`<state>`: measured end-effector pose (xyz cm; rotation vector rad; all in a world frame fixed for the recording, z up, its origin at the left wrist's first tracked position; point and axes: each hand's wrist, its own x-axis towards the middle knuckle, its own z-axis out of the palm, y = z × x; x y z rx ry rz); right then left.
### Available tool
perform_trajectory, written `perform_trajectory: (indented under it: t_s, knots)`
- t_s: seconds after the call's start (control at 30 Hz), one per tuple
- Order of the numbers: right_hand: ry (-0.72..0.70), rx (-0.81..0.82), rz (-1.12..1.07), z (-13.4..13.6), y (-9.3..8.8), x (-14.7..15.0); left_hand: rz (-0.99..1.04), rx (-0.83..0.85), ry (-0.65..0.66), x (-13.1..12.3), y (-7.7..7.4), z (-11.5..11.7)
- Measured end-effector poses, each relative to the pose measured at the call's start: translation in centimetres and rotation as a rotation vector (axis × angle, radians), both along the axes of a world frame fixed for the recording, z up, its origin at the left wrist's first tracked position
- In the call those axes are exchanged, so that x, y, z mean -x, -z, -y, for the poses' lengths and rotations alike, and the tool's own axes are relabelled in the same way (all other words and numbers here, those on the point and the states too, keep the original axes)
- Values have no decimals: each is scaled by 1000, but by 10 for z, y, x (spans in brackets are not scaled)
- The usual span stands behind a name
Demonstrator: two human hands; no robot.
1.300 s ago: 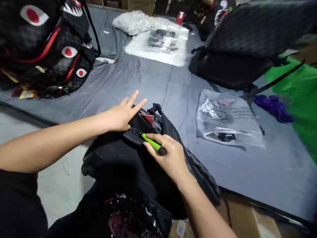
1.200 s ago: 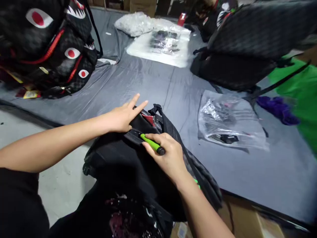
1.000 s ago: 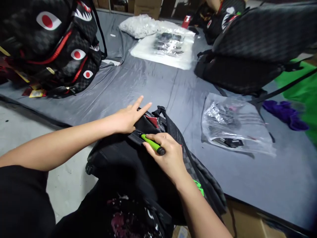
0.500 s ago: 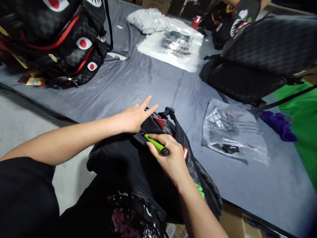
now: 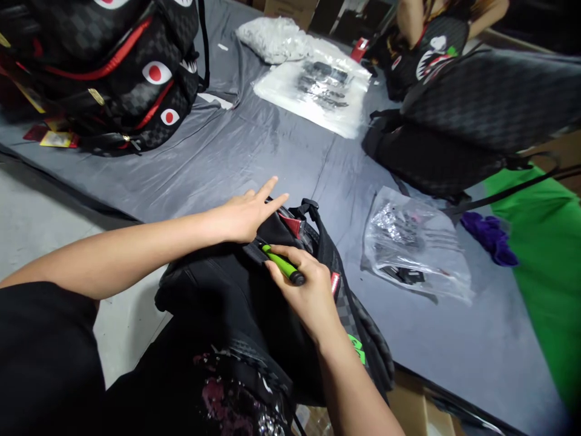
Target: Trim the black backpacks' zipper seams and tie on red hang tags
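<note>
**A:** What is the right hand doing?

**B:** The right hand [image 5: 311,293] is clenched around a slim tool with a bright green grip and black end cap [image 5: 284,266]. Thumb and fingers pinch it like a pen, with the capped end pointing back over the knuckles. The tool's tip meets a dark band on top of the soft black fabric backpack [image 5: 227,297]. What sort of tip it has is too small to tell.

**A:** And the left hand?

**B:** The left hand [image 5: 247,215] is spread flat, grasping nothing. The palm presses on the backpack's top just behind the tool, the fingers are straight, and the index finger reaches farthest toward the table.

**A:** How are the arms placed?

**B:** The left forearm comes in long and low from the left. The right wrist is bent down, and its forearm rises from the bottom edge across the backpack.

**A:** Where is the backpack?

**B:** It lies at the near edge of the grey cloth-covered table [image 5: 272,145], sagging over it toward the person.

**A:** What is nearby?

**B:** A crinkled clear plastic bag of small dark parts [image 5: 413,242] is to the right, well apart. A pile of black checked backpacks with red-and-white eye prints [image 5: 122,72] is at the far left.
</note>
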<state>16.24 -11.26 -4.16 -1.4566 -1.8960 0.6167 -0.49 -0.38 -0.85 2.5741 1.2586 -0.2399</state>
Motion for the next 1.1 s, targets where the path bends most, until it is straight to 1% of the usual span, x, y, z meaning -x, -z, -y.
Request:
perform_trajectory:
  t_s: [0.07,0.13,0.2,0.27,0.4,0.57,0.73,0.87,1.1]
  knots:
    - [6,56,-16,1,-2,1,5,2,-12,1,0,0]
    - [54,107,23,3,-5,1,13,20,-43,2,0,-1]
    - [105,114,86,5,-7,1,5,50,-83,3,-1,-1]
    - [124,93,121,6,-7,1,-6,76,-108,3,-3,0]
    - [97,66,73,6,-4,1,-16,78,-97,1,-5,0]
    - [16,25,35,6,-1,0,-53,68,-86,0,-6,-2]
    - [-1,4,4,5,1,-2,-93,100,-25,0,-6,-8]
    - [-3,8,-19,3,3,0,-120,107,-5,-1,-8,-11]
    - [8,-22,25,3,0,3,-72,82,-3,3,-9,-7]
